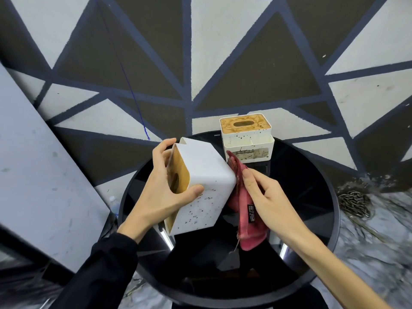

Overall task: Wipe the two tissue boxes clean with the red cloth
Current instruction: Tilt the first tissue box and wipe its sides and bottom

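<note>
My left hand (165, 186) grips a white tissue box (205, 175) with a wooden lid, tipped on its side above the round black table (312, 197). Dark specks dot its lower face. My right hand (265, 197) presses the red cloth (247, 221) against the box's right edge; the cloth hangs down from my fingers. A second white tissue box (247, 139) stands upright at the table's far edge, its wooden lid stained and its front speckled and dirty.
A wall painted with grey, brown and dark blue triangles rises behind the table. A grey slab (33, 163) leans at the left. A plastic bottle (114, 204) stands on the floor left of the table, and a chain (354, 201) lies at the right.
</note>
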The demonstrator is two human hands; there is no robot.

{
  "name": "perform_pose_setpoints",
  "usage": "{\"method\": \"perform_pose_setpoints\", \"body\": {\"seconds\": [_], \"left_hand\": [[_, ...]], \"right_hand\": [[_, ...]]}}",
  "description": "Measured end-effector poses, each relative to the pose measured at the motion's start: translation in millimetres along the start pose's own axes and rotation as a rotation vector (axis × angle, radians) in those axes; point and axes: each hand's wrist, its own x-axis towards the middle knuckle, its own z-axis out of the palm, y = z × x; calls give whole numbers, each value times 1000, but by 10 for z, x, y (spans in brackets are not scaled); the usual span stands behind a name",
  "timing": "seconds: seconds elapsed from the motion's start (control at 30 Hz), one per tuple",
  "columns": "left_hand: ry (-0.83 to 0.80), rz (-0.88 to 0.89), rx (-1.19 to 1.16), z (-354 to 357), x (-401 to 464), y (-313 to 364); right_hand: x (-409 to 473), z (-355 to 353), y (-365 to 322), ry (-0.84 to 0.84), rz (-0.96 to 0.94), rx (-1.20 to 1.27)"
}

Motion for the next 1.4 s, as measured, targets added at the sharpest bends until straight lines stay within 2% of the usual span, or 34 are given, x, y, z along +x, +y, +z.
{"method": "perform_pose_setpoints", "body": {"seconds": [0.2,0.4,0.6,0.83,1.07,1.2,1.4], "left_hand": [[27,-20,-24,-16,35,101],[11,-57,-14,3,12,137],[-118,-41,110,-106,0,82],[-226,-22,91,-216,-89,48],[-323,-114,247,-254,-8,84],[-305,-112,280,-217,10,53],[-141,-37,253,-103,-61,-16]], "right_hand": [[58,12,-118,3,-22,31],[109,50,-99,37,33,76],[148,50,-72,67,99,122],[245,-34,-44,74,141,149],[304,-53,-39,79,169,188],[323,-62,-52,78,182,204],[370,-82,-80,79,193,203]]}}
